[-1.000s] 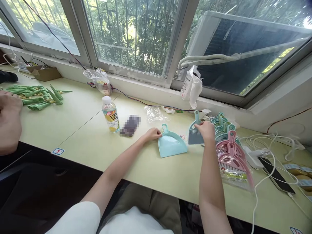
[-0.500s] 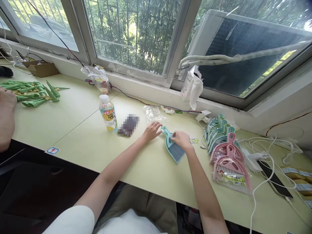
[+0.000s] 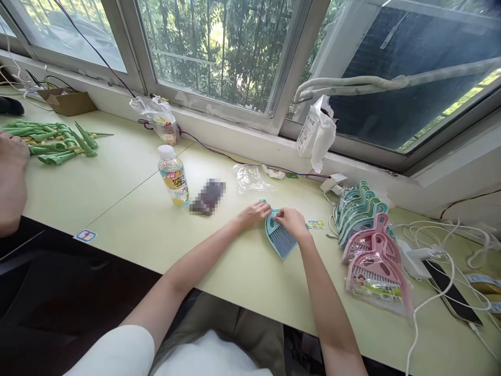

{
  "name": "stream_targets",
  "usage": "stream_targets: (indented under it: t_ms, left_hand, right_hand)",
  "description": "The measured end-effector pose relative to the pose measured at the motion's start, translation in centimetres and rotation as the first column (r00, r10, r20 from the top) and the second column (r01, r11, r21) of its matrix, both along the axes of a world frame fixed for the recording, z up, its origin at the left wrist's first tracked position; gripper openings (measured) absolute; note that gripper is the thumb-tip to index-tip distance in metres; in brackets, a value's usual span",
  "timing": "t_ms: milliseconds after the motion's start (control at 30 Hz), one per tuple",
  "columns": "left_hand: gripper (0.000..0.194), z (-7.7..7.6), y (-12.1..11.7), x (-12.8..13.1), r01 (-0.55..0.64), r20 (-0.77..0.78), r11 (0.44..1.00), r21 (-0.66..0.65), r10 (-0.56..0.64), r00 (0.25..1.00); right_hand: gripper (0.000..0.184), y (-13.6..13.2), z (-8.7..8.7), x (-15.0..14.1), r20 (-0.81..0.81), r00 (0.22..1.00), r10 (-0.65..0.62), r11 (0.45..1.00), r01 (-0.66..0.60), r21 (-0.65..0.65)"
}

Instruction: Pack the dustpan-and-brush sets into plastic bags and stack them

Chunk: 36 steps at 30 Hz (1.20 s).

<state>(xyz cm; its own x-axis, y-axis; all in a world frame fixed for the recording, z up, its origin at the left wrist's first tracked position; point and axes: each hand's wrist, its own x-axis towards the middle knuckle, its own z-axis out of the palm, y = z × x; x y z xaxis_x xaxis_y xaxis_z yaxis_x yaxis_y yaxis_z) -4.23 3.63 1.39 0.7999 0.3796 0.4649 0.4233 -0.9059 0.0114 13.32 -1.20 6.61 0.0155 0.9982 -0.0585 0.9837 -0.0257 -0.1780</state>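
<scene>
On the pale table, a teal dustpan with a small brush [image 3: 282, 241] fitted in it lies with its bristles towards me. My left hand [image 3: 255, 212] is closed over the handle at its far end, covering most of it. The fingers of my right hand [image 3: 291, 221] pinch the upper right part of the set, where the handle meets the pan. Exactly which piece those fingertips hold is hidden. A printed label card [image 3: 315, 224] lies just right of that hand.
Wrapped teal sets [image 3: 358, 209] and pink dustpan sets [image 3: 378, 261] stand in a row at right, beside white cables and a phone [image 3: 452, 292]. A drink bottle [image 3: 174, 177], a blurred dark object [image 3: 209, 197] and clear plastic film [image 3: 250, 177] lie leftward. Another person's hand [image 3: 11, 183] is far left.
My left hand has moved from beside the handle's tip onto the handle and closed over it. My right hand keeps its pinch. The view has shifted slightly.
</scene>
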Motion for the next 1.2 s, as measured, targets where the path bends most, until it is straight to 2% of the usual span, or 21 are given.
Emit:
stream_targets:
  t_ms: [133, 300, 433, 533, 600, 667, 700, 733, 767, 833, 867, 900, 1000, 1067, 1100, 1133, 1200]
  left_hand:
    - [0.025, 0.2, 0.1, 0.4, -0.018, 0.024, 1.0, -0.002, 0.018, 1.0]
    - [0.025, 0.2, 0.2, 0.6, -0.076, -0.09, 0.996, -0.043, 0.072, 0.993]
    - [0.025, 0.1, 0.2, 0.3, -0.078, -0.135, 0.993, -0.091, 0.065, 0.989]
    - [0.024, 0.0, 0.4, 0.2, -0.079, 0.013, 0.984, -0.16, 0.082, 0.997]
    - [0.026, 0.0, 0.6, 0.2, -0.168, 0.225, 0.957, -0.238, 0.223, 0.949]
    - [0.035, 0.0, 0.9, 0.3, -0.223, 0.433, 0.875, -0.43, 0.417, 0.799]
    - [0.038, 0.1, 1.1, 0.3, -0.173, 0.478, 0.804, -0.569, 0.495, 0.725]
    - [0.039, 0.2, 1.2, 0.3, -0.063, 0.482, 0.708, -0.703, 0.54, 0.69]
    - [0.04, 0.4, 1.3, 0.2, 0.081, 0.465, 0.584, -0.807, 0.545, 0.698]
    - [0.044, 0.7, 1.4, -0.1, 0.321, 0.446, 0.323, -0.89, 0.481, 0.755]
    - [0.044, 0.9, 1.3, -0.3, 0.393, 0.458, 0.236, -0.889, 0.443, 0.771]
    - [0.045, 1.0, 1.2, -0.5, 0.44, 0.477, 0.188, -0.878, 0.417, 0.773]
    - [0.055, 1.1, 1.1, -1.2, 0.518, 0.534, 0.164, -0.84, 0.427, 0.73]
    - [0.054, 0.9, 1.3, -1.3, 0.552, 0.554, 0.162, -0.818, 0.482, 0.679]
    - [0.052, 0.8, 1.5, -1.3, 0.565, 0.56, 0.164, -0.808, 0.514, 0.651]
    - [0.051, 0.6, 1.8, -1.2, 0.575, 0.563, 0.167, -0.801, 0.54, 0.626]
    - [0.052, 0.2, 2.3, -1.1, 0.59, 0.57, 0.176, -0.788, 0.572, 0.591]
  right_hand:
    - [0.017, 0.3, 0.1, -0.1, -0.015, 1.0, 0.022, 0.999, -0.023, -0.024]
    - [0.015, 0.4, 0.0, -0.2, -0.007, 0.999, 0.04, 0.998, -0.04, -0.039]
    - [0.017, 0.3, -0.2, -0.2, 0.016, 0.999, 0.035, 0.998, -0.034, -0.058]
    - [0.018, 0.1, -0.4, -0.6, 0.036, 0.999, -0.008, 1.0, 0.009, -0.011]
    - [0.022, 0.0, -0.5, -1.1, 0.031, 0.997, -0.069, 0.997, 0.068, 0.041]
    - [0.027, 0.1, -0.5, -1.9, 0.005, 0.989, -0.146, 0.986, 0.145, 0.084]
    - [0.029, 0.3, -0.5, -2.3, -0.013, 0.982, -0.188, 0.977, 0.189, 0.1]
    - [0.03, 0.6, -0.3, -2.8, -0.033, 0.973, -0.23, 0.966, 0.232, 0.114]
    - [0.032, 0.9, -0.1, -3.3, -0.056, 0.963, -0.264, 0.954, 0.269, 0.13]
    - [0.034, 1.4, 0.3, -3.9, -0.109, 0.952, -0.287, 0.94, 0.301, 0.159]
    - [0.035, 1.5, 0.5, -4.0, -0.142, 0.952, -0.269, 0.94, 0.292, 0.176]
    - [0.036, 1.5, 0.6, -3.9, -0.18, 0.953, -0.242, 0.94, 0.276, 0.199]
    - [0.045, 0.5, 0.1, -2.3, -0.263, 0.941, -0.213, 0.899, 0.294, 0.325]
    - [0.047, -0.7, -0.9, -0.2, -0.238, 0.931, -0.277, 0.835, 0.356, 0.42]
    - [0.046, -1.3, -1.7, 0.9, -0.197, 0.929, -0.313, 0.82, 0.369, 0.438]
    - [0.048, -1.9, -2.5, 1.9, -0.151, 0.923, -0.354, 0.821, 0.384, 0.422]
    - [0.058, -2.8, -4.1, 3.4, -0.079, 0.915, -0.396, 0.866, 0.401, 0.3]
